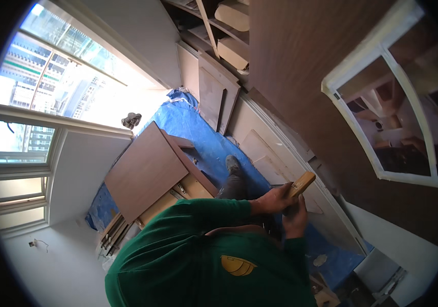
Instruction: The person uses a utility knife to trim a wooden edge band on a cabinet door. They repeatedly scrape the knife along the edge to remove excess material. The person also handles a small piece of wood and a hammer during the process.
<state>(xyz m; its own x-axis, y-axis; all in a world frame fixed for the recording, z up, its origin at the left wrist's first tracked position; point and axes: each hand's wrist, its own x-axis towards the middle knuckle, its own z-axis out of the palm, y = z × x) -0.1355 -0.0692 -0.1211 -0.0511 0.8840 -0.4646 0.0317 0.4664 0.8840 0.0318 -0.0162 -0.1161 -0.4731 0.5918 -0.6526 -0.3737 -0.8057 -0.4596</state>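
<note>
In front of my chest, a short yellowish-brown wooden block [303, 182] sticks out tilted up to the right. It could be the body of a hand tool, but its exact kind does not show. My left hand [274, 199] is closed round its lower part. Right below, the fingers of my right hand [295, 219] are closed against the block's lower end. The part of the block inside the two hands is hidden. Both forearms come out of green sleeves.
A brown cabinet [145, 166] with an open side stands to my left on blue sheeting [191, 124]. Boards [218, 97] lean by the wall ahead. A mirror with a white taped frame [354, 130] hangs on a brown panel at right. Bright windows are at left.
</note>
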